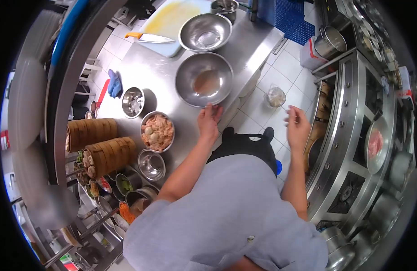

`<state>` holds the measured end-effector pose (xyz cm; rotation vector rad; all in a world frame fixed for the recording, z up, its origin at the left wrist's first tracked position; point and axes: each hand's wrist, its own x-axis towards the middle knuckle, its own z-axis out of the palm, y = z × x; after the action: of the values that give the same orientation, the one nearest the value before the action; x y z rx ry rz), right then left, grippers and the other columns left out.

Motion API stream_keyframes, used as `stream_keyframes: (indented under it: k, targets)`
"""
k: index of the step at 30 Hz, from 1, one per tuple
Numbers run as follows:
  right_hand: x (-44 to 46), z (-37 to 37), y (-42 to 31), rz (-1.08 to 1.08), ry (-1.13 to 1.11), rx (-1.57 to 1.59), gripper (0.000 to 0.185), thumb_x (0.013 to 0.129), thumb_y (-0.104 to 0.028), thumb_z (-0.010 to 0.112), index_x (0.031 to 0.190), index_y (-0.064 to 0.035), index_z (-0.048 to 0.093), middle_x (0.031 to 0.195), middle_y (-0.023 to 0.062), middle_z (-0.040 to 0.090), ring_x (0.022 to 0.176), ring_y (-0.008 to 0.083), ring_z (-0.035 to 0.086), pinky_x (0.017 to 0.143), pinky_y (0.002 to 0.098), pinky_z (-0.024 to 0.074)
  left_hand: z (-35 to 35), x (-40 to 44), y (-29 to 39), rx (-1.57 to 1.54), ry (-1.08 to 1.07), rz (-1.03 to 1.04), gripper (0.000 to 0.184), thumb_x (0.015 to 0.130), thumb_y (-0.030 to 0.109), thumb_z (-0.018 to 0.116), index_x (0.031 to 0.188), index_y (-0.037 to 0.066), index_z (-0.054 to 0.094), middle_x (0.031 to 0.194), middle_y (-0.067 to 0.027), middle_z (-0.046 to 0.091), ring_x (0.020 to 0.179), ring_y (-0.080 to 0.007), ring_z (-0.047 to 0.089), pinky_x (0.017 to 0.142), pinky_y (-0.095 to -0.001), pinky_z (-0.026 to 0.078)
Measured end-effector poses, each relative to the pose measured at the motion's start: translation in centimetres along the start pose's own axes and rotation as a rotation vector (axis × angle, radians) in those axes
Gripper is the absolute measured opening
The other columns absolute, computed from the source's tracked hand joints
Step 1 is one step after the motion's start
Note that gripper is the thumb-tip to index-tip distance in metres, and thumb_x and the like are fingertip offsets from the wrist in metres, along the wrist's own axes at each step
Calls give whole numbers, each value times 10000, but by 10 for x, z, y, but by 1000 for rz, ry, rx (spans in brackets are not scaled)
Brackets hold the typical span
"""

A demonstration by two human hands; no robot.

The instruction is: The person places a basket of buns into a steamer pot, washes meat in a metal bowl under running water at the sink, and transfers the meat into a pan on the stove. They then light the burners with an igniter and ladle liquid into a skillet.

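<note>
My left hand (209,121) is at the near rim of a wide steel mixing bowl (186,81), fingertips at its edge and fingers loosely apart. I cannot tell whether they press on the rim. A little brownish residue (206,83) lies in the bottom of that bowl. Off to the right, over the floor, my right hand (298,122) is open with fingers spread and nothing in it. Just left of it is a clear plastic bag or tub (275,96) with pale contents; whether it rests on the floor is unclear.
The steel table (165,74) also carries another steel bowl (205,31), a knife (156,39) on a cutting board (181,18), a bowl of pinkish minced filling (157,132), small bowls and bamboo steamers (110,158). The stove (353,135) stands right, with a wok (376,147).
</note>
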<state>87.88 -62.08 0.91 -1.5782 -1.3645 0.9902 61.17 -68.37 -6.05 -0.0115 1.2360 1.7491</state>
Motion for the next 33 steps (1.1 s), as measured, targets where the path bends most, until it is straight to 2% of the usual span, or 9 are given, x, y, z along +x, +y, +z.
stream_keyframes:
  k: [4,9,12,16,21,28,30,32,33]
  targets:
    - [-22,116,3,188,-254,212,292,954,-280,528,988,5,586,856,77,611,670,154,631,593,281,534,-25,-24,20,8,-110,-200,253,951,209,541,1048,-25,538,1029,-98,573,989,-239,612,871,-313,532]
    - [-43,193,2,409,-431,454,399,976,-370,459,1107,6,478,1088,127,517,850,233,629,627,320,550,-81,-66,38,334,-298,-328,251,929,202,578,1036,-23,601,1180,-118,582,986,-175,607,895,-274,507]
    - [-59,218,-7,506,-417,606,407,978,-382,446,1109,3,423,1104,125,459,891,256,608,661,363,560,-101,-92,61,373,-245,-242,275,911,220,619,1026,-31,617,1002,-67,609,893,-117,598,838,-235,511]
    - [-70,247,-7,434,-329,696,333,969,-300,480,1085,7,422,1084,118,470,893,234,582,713,374,563,-152,-111,58,304,-129,-254,268,920,227,597,1036,-15,604,1170,-107,601,976,-157,609,885,-273,504]
    - [-71,263,-5,364,-297,794,200,945,-163,521,991,13,439,939,104,488,843,233,595,737,380,575,-195,-154,57,134,48,-154,270,980,196,465,1096,-33,549,1159,-157,593,1008,-250,614,899,-312,505]
    - [-70,251,0,365,-255,821,101,900,-53,502,897,32,449,880,97,484,818,238,612,785,384,596,-257,-187,45,-166,381,37,412,968,298,494,1190,-48,454,1142,-166,561,1047,-278,584,918,-369,497]
    - [-73,239,10,365,-252,736,125,900,-69,504,892,41,444,870,98,478,807,232,612,796,383,595,-268,-184,58,-226,382,22,413,961,309,511,1178,-35,444,1126,-173,545,1040,-266,576,899,-371,514]
    - [-81,220,14,355,-268,663,136,903,-85,497,899,43,451,899,111,509,789,235,617,794,378,592,-282,-163,58,-198,533,190,350,947,293,546,1093,-18,480,1045,-157,539,956,-243,582,854,-375,543]
    - [-86,210,15,334,-272,676,136,903,-85,497,899,43,451,899,111,509,789,235,617,794,378,592,-294,-150,55,-241,558,258,238,937,204,556,1010,-13,491,958,-134,530,853,-214,573,816,-375,562]
